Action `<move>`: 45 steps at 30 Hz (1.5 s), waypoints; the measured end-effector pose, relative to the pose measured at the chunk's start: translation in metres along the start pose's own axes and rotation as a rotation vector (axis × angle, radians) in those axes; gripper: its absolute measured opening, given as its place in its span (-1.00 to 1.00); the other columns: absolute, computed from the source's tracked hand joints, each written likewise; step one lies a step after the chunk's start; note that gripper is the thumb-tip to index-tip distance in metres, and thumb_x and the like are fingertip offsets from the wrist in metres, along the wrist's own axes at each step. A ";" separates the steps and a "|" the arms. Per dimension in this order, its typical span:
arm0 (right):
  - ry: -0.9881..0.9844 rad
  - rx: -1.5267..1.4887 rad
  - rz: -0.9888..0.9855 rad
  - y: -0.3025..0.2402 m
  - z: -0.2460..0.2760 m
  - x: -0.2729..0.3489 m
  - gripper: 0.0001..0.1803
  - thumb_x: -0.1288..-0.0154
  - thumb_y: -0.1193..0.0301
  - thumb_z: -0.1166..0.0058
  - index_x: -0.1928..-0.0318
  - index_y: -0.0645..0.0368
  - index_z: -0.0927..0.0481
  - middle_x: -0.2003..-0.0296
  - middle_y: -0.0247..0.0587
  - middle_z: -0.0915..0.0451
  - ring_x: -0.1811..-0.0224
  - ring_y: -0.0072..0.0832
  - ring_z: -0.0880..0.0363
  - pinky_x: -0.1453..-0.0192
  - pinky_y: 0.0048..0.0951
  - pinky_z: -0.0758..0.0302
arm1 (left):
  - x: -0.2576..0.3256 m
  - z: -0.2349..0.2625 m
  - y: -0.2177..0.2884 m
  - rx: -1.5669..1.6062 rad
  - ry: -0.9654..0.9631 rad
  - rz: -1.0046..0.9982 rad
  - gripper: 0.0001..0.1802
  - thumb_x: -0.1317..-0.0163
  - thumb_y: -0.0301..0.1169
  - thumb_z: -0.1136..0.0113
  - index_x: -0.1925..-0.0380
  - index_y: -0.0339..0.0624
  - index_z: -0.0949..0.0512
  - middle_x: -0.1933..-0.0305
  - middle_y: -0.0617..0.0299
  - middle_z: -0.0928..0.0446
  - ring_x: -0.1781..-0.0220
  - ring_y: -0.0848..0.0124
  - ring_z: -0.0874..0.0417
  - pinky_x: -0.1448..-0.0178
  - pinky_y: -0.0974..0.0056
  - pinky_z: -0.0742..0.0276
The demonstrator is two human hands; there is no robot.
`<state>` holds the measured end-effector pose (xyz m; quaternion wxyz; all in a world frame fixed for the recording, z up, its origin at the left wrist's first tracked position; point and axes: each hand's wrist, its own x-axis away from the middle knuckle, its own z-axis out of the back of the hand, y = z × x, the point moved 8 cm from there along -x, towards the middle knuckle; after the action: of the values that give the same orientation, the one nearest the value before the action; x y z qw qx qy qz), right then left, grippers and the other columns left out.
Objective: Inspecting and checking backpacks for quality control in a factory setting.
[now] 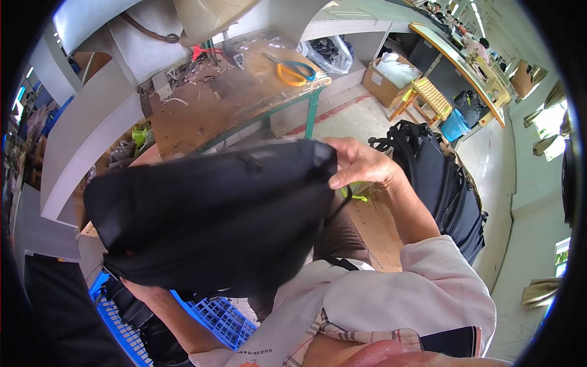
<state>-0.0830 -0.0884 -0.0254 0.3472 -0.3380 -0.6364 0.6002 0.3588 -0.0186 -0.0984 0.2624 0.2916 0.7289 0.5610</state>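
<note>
Bag [208, 214]: black. Crate [223, 318]: blue lattice. Scissors [293, 70]: orange and blue handles. Desk [202, 107]: brown top, green frame. Sleeve [416, 287]: pale pink.

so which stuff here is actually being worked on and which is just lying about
In hand: black bag, gripped by right hand at its top corner and left hand underneath.
Lying about: orange-handled scissors, stack of black bags, blue crate, cardboard box.

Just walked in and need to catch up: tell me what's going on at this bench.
A person holds a black bag up in front of them with both hands: the right hand grips its upper right corner, the left hand supports it from below. Behind it, orange-handled scissors lie on a worn workbench. More black bags are stacked at the right.
</note>
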 end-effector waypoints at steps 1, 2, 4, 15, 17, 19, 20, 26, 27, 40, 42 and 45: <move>-0.008 -0.013 -0.001 0.011 0.001 0.002 -0.39 0.12 0.46 -0.24 -0.01 0.29 -0.32 0.18 -0.26 -0.46 0.18 -0.57 -0.43 0.14 -0.56 -0.38 | -0.014 -0.006 -0.007 0.284 -0.030 0.133 -0.58 -0.17 -0.41 0.09 -0.05 -0.30 -0.25 -0.05 0.10 -0.34 -0.04 0.29 -0.38 -0.19 0.26 -0.22; 0.079 -0.132 -0.001 0.023 0.007 0.004 -0.50 0.09 0.50 -0.22 0.06 0.27 -0.39 0.24 -0.33 -0.49 0.25 -0.64 -0.43 0.21 -0.62 -0.39 | -0.022 -0.017 -0.013 0.565 -0.054 0.265 -0.61 -0.17 -0.43 0.09 -0.02 -0.32 -0.28 -0.03 0.09 -0.36 -0.02 0.29 -0.40 -0.16 0.25 -0.27; 0.276 -0.286 0.034 0.052 0.022 -0.003 -0.69 0.05 0.54 -0.19 0.21 0.23 -0.49 0.38 -0.42 -0.52 0.37 -0.71 -0.44 0.30 -0.67 -0.39 | -0.048 -0.035 0.002 0.415 -0.130 0.067 -0.74 -0.14 -0.48 0.10 0.18 -0.35 -0.44 0.15 0.05 -0.47 0.18 0.27 -0.53 0.06 0.23 -0.49; 0.600 -0.428 0.100 0.065 0.034 -0.092 -0.85 0.02 0.64 -0.09 0.35 0.35 -0.53 0.42 -0.23 -0.56 0.43 -0.57 -0.49 0.29 -0.55 -0.45 | -0.145 -0.116 0.046 0.200 -0.333 -0.266 -0.67 0.20 -0.63 -0.27 0.32 -0.19 -0.52 0.25 0.25 -0.54 0.20 0.42 -0.53 0.01 0.34 -0.43; 0.605 -0.451 0.058 0.070 0.035 -0.102 -0.83 0.03 0.64 -0.10 0.33 0.37 -0.52 0.39 -0.20 -0.56 0.41 -0.54 -0.50 0.28 -0.53 -0.46 | -0.151 -0.127 0.052 0.149 -0.359 -0.289 -0.68 0.21 -0.63 -0.27 0.35 -0.17 -0.54 0.29 0.25 -0.55 0.24 0.43 -0.54 0.03 0.34 -0.44; 0.607 -0.456 0.038 0.074 0.037 -0.111 -0.81 0.03 0.64 -0.11 0.31 0.37 -0.51 0.38 -0.19 -0.56 0.40 -0.53 -0.51 0.28 -0.53 -0.46 | -0.153 -0.134 0.055 0.135 -0.359 -0.286 -0.68 0.22 -0.64 -0.27 0.36 -0.16 -0.55 0.31 0.26 -0.56 0.27 0.44 -0.55 0.06 0.35 -0.46; 0.603 -0.460 0.015 0.076 0.036 -0.116 -0.79 0.03 0.63 -0.11 0.29 0.37 -0.51 0.36 -0.19 -0.55 0.39 -0.51 -0.51 0.28 -0.52 -0.46 | -0.156 -0.133 0.057 0.125 -0.346 -0.293 -0.67 0.23 -0.66 -0.27 0.35 -0.17 -0.55 0.31 0.25 -0.56 0.28 0.44 -0.55 0.07 0.35 -0.47; 0.539 -0.539 0.001 0.074 0.034 -0.140 -0.73 0.03 0.66 -0.09 0.22 0.38 -0.46 0.32 -0.16 -0.54 0.35 -0.46 -0.52 0.23 -0.48 -0.48 | -0.165 -0.132 0.069 0.071 -0.297 -0.288 -0.64 0.26 -0.69 -0.26 0.35 -0.19 -0.55 0.32 0.23 -0.56 0.29 0.42 -0.56 0.10 0.35 -0.49; 0.540 -0.541 0.002 0.073 0.034 -0.142 -0.73 0.03 0.66 -0.09 0.22 0.38 -0.46 0.32 -0.16 -0.54 0.35 -0.46 -0.52 0.23 -0.48 -0.48 | -0.166 -0.133 0.069 0.063 -0.293 -0.277 -0.64 0.27 -0.70 -0.26 0.36 -0.19 -0.55 0.32 0.22 -0.56 0.29 0.41 -0.56 0.11 0.35 -0.49; 0.546 -0.472 0.008 0.077 0.052 -0.104 -0.69 0.06 0.65 -0.12 0.23 0.29 -0.42 0.36 -0.28 -0.50 0.37 -0.55 -0.50 0.27 -0.59 -0.45 | -0.134 -0.132 0.042 0.041 -0.358 -0.153 -0.55 0.19 -0.71 -0.12 0.17 -0.25 -0.44 0.23 0.16 -0.52 0.22 0.36 -0.53 0.10 0.33 -0.45; 0.525 -0.400 0.146 0.071 0.079 -0.077 -0.78 0.09 0.64 -0.15 0.33 0.23 -0.50 0.44 -0.35 -0.53 0.42 -0.60 -0.49 0.29 -0.61 -0.45 | -0.086 -0.131 0.052 -0.328 -0.505 -0.084 -0.43 0.17 -0.65 -0.16 0.04 -0.26 -0.32 0.10 0.13 -0.45 0.15 0.33 -0.50 0.04 0.31 -0.41; 0.439 -0.150 0.178 0.011 0.066 -0.059 -0.91 0.10 0.58 -0.19 0.51 0.20 -0.55 0.57 -0.46 -0.52 0.53 -0.69 -0.43 0.38 -0.68 -0.38 | -0.034 -0.127 0.068 -0.725 -0.774 -0.144 -0.18 0.17 -0.51 -0.24 -0.15 -0.28 -0.06 -0.11 0.08 -0.27 0.03 0.27 -0.45 -0.07 0.28 -0.31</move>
<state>-0.1074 -0.1727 -0.0410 0.3967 -0.5401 -0.5562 0.4915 0.3013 -0.1143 -0.0012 0.6338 0.3169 0.3566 0.6088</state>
